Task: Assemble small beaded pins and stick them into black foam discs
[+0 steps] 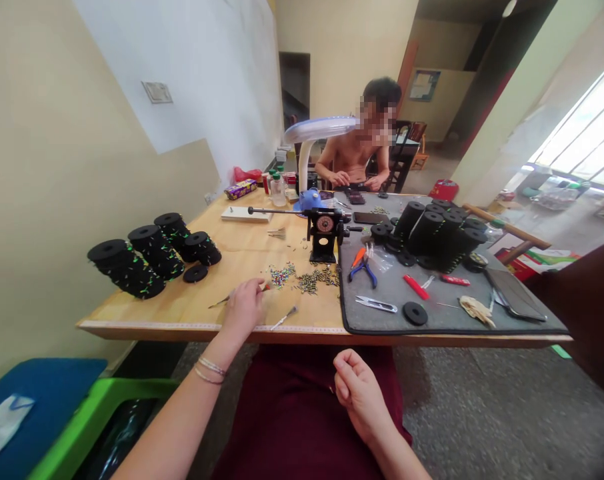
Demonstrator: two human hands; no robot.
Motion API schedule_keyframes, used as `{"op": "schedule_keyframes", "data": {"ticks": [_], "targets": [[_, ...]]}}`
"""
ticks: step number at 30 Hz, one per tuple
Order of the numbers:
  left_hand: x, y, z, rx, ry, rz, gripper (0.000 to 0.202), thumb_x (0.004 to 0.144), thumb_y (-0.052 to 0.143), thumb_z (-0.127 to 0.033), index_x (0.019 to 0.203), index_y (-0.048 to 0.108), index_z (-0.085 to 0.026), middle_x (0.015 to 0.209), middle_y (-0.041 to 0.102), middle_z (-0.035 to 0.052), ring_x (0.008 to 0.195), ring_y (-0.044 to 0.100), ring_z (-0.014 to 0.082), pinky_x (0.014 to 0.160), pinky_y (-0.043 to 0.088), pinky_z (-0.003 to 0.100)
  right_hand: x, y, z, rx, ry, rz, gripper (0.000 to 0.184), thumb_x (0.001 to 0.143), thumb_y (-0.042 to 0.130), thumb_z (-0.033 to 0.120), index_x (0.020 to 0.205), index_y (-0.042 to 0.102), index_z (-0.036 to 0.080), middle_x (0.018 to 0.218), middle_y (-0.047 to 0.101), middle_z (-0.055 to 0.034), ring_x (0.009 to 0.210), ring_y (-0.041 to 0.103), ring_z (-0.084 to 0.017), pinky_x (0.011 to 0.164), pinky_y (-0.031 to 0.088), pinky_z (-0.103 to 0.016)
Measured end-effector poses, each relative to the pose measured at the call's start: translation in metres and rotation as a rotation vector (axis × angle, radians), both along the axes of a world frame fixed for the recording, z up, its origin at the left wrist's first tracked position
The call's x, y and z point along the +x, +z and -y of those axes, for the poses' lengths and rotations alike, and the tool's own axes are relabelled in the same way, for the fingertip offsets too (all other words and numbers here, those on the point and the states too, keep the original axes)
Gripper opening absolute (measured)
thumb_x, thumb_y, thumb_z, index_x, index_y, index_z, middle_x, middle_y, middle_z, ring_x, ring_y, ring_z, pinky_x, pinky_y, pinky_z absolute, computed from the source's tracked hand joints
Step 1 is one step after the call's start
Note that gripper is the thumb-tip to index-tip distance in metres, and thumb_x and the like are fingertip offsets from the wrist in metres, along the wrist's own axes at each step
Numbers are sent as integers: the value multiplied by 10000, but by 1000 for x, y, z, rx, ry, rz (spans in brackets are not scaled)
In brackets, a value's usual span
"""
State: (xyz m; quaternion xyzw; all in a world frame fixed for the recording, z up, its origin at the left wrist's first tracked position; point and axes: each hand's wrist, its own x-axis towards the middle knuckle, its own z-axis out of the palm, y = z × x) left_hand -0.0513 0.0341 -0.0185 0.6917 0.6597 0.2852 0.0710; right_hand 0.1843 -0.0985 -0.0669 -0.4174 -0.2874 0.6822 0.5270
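My left hand (pixel 245 307) rests low over the wooden table top, back upward, fingers bent together toward a pile of small multicoloured pieces (pixel 282 275). A bit of red shows by its fingertips; what they hold, if anything, is hidden. A thin dark pointed tool (pixel 219 302) lies just left of that hand. Beyond the fingers spreads a heap of small dark and yellowish pieces (pixel 315 280). Above my lap, my right hand (pixel 358 393) is closed, thumb against the curled fingers, and its contents cannot be made out. A small light-handled brush-like tool (pixel 285 318) lies between the hands.
Black foam disc stacks (pixel 145 257) stand left; more black stacks (pixel 435 230) stand on the grey mat (pixel 362 317). A black hand-cranked device (pixel 323 233) and a lamp (pixel 309 193) occupy the middle. Pliers (pixel 365 272) and thread snips (pixel 376 304) lie right. Another person (pixel 357 157) sits opposite.
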Motion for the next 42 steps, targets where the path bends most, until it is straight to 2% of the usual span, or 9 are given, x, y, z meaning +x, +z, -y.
{"op": "schedule_keyframes", "data": {"ticks": [2,3,7,10,14,19,32,36,42], "targets": [[6,5,14,36,-51,220,259,803,437,-193,1003,590,-137,884,620,90,845,576,217,763,458,341,0,0,0,6,-4,3,320,766,665,438,750,458,194,384,336,127,355,150,-28,354,87,-170],[11,8,24,0,-104,368,262,803,460,-227,1017,582,-138,878,614,79,807,573,197,721,463,316,-1,0,0,8,-4,1,321,765,666,439,754,458,195,381,342,127,351,152,-27,353,91,-171],[39,10,72,-426,-253,909,232,752,580,-303,921,574,-144,686,567,0,571,491,110,523,401,223,-3,1,2,10,1,1,322,762,665,442,759,457,196,378,363,126,341,158,-27,348,96,-172],[61,-5,101,-664,-263,1158,220,722,642,-320,833,567,-145,641,536,-23,540,449,77,498,360,196,-4,2,4,8,6,32,322,765,658,445,757,456,194,374,376,123,338,168,-28,347,101,-171],[81,-27,119,-854,-244,1336,282,678,706,-317,862,573,-149,689,524,-25,587,476,76,499,354,189,-4,1,5,-8,12,108,343,754,653,470,753,458,187,371,418,112,327,186,-24,342,110,-165],[87,-35,122,-905,-253,1401,300,662,730,-320,849,582,-138,761,538,-4,627,506,82,512,365,198,-6,-1,4,-51,22,174,383,718,658,514,755,462,186,366,444,105,316,214,-25,336,128,-156],[93,-28,122,-875,-360,1282,309,708,675,-405,794,550,-135,677,610,29,596,542,108,489,343,205,-7,-7,1,-14,7,287,381,709,656,524,719,500,176,373,467,82,326,330,-48,352,204,-163],[92,-33,122,-898,-358,1334,297,709,681,-386,792,538,-139,671,595,17,600,551,105,507,356,207,-7,-6,0,-10,5,299,375,709,653,521,705,494,181,364,464,80,318,334,-54,345,200,-167],[92,-35,121,-950,-281,1480,301,684,715,-329,837,535,-143,707,577,1,612,549,86,563,399,211,-6,-6,-1,-7,-17,313,374,716,642,518,700,484,179,361,442,93,315,290,-41,345,197,-161]]}}
